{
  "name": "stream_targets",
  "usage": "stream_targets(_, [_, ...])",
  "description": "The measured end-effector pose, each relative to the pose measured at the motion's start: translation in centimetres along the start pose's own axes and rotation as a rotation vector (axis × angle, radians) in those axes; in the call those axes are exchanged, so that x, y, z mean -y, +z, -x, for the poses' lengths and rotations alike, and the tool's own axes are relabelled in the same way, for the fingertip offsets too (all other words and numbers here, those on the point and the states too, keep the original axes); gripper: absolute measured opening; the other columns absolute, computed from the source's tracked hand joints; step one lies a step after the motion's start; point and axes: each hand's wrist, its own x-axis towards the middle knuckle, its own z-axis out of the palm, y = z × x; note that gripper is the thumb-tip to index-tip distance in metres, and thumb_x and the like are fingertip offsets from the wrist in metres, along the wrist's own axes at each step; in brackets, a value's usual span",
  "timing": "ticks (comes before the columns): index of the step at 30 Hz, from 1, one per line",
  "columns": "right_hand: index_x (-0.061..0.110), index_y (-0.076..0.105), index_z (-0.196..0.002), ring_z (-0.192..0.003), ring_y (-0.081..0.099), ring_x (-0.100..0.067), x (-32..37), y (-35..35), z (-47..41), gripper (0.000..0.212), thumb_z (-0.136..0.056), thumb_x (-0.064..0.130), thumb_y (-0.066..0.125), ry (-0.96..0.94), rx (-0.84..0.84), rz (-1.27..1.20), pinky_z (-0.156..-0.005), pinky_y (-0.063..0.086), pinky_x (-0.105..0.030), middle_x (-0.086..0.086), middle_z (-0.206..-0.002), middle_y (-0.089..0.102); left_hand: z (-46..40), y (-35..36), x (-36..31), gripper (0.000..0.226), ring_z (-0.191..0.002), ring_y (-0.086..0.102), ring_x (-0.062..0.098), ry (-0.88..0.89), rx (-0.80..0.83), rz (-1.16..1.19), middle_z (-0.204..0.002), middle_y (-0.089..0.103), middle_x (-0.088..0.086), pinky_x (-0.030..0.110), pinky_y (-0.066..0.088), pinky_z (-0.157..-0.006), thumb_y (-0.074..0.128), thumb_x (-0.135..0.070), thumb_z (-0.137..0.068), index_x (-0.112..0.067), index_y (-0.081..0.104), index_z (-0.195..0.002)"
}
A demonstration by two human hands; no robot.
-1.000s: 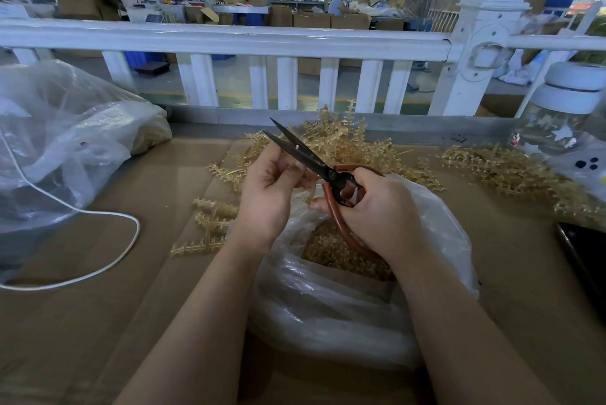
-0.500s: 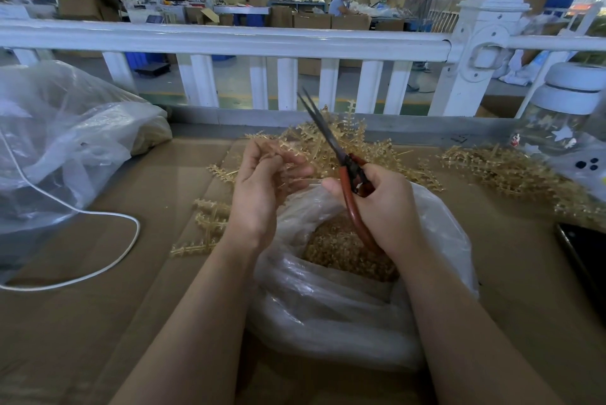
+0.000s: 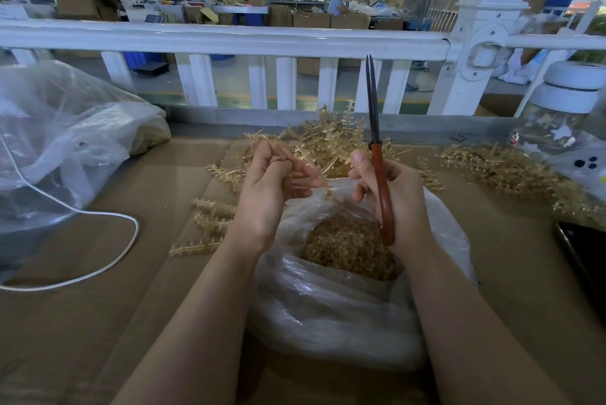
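Your left hand pinches a gold strip over the bag at six o'clock so trimmings drop in; your right hand grips the scissors, blades closed, pointing twelve o'clock past the uncut pile

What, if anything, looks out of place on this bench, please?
Only the scissors: the right hand grips them with the nearly shut blades pointing straight up, away from the gold sprue that the left hand pinches. Loose sprues lie scattered beside the bag.

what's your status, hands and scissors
Left hand pinches a gold strip. Right hand grips scissors, blades up, near shut. Bag open below, nothing between.
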Motion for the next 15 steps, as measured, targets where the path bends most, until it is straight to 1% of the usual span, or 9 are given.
stream_targets(2, [0.006, 0.071, -0.082, -0.037, 0.046, -0.003, 0.19, -0.07, 0.06, 0.041, -0.083, 0.046, 0.07, 0.018, 0.02, -0.029, -0.043, 0.037, -0.01, -0.009, -0.059, 0.062, 0.12, 0.04, 0.06, 0.016, -0.073, 0.069, 0.027, 0.012, 0.024, -0.035, -0.08, 0.071, 0.01, 0.028, 0.054, -0.064, 0.032, -0.005, -0.093, -0.015, 0.044, -0.092])
stream_targets(4, [0.003, 0.069, -0.083, -0.037, 0.049, -0.001, 0.28, -0.15, 0.0, 0.027, -0.091, 0.03, 0.07, 0.035, 0.037, -0.024, -0.044, 0.04, -0.009, -0.007, -0.059, 0.063, 0.17, 0.03, 0.02, 0.013, -0.073, 0.069, 0.028, 0.006, 0.036, -0.026, -0.081, 0.071, 0.01, 0.029, 0.054, -0.064, 0.034, -0.008, -0.091, -0.015, 0.044, -0.093])
stream_targets(5, [0.003, 0.069, -0.082, -0.037, 0.049, -0.001, 0.35, -0.15, -0.03, 0.022, -0.093, 0.022, 0.07, 0.05, 0.042, -0.019, -0.044, 0.04, -0.008, -0.007, -0.059, 0.064, 0.17, 0.01, -0.02, 0.012, -0.072, 0.069, 0.028, 0.0, 0.036, -0.012, -0.08, 0.071, 0.011, 0.029, 0.054, -0.064, 0.034, -0.009, -0.091, -0.015, 0.044, -0.093])
stream_targets(7, [0.004, 0.068, -0.081, -0.037, 0.05, -0.001, 0.52, -0.11, -0.05, 0.017, -0.094, 0.014, 0.068, 0.08, 0.05, -0.025, -0.043, 0.04, -0.008, -0.009, -0.061, 0.065, 0.14, 0.02, -0.12, 0.013, -0.07, 0.069, 0.027, -0.023, 0.015, 0.024, -0.078, 0.071, 0.009, 0.029, 0.054, -0.062, 0.032, -0.006, -0.093, -0.014, 0.043, -0.093])
stream_targets(10, [-0.001, 0.069, -0.086, -0.036, 0.05, -0.001, 0.67, -0.04, 0.01, 0.015, -0.094, 0.011, 0.067, 0.101, 0.063, -0.071, -0.041, 0.038, -0.009, -0.01, -0.063, 0.065, 0.13, 0.01, -0.23, 0.016, -0.068, 0.07, 0.026, -0.092, -0.03, 0.091, -0.075, 0.072, 0.009, 0.03, 0.054, -0.059, 0.029, -0.004, -0.099, -0.012, 0.042, -0.093])
stream_targets(13, [-0.002, 0.069, -0.088, -0.036, 0.045, -0.006, 0.52, -0.04, -0.05, 0.018, -0.095, 0.014, 0.067, 0.097, 0.091, -0.079, -0.038, 0.034, -0.015, -0.009, -0.064, 0.066, 0.18, 0.04, -0.34, 0.014, -0.07, 0.07, 0.027, -0.148, -0.002, 0.096, -0.076, 0.072, 0.01, 0.031, 0.055, -0.06, 0.033, -0.011, -0.102, -0.012, 0.041, -0.091])
stream_targets(15, [0.0, 0.068, -0.088, -0.036, 0.04, -0.009, 0.26, -0.14, -0.19, 0.018, -0.095, 0.016, 0.066, 0.108, 0.103, -0.087, -0.036, 0.029, -0.018, -0.009, -0.064, 0.067, 0.23, 0.05, -0.39, 0.011, -0.071, 0.071, 0.028, -0.177, 0.03, 0.099, -0.079, 0.073, 0.013, 0.031, 0.056, -0.061, 0.04, -0.018, -0.101, -0.012, 0.04, -0.091])
